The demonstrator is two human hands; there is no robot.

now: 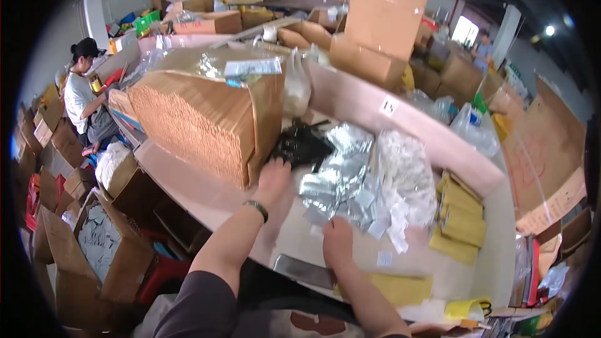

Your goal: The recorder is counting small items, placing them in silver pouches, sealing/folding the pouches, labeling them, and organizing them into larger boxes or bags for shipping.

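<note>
My left hand (275,176), with a dark band on its wrist, reaches to the near edge of a crumpled black plastic bag (303,145). Blur on its fingers hides whether they grip the bag. Closer to me, my right hand (338,236) is closed at the near edge of a pile of shiny silver packets (341,178). What its fingers hold, if anything, cannot be made out. Crumpled white, clear-looking plastic (405,178) lies right of the silver pile. Yellow padded envelopes (460,216) are stacked farther right.
A big carton of tightly packed brown sheets (194,125) stands left of my hands. A dark flat object (304,271) and a yellow tape roll (466,308) lie near the front edge. A pink low wall (357,97) borders the table. Another person (84,97) sits at far left.
</note>
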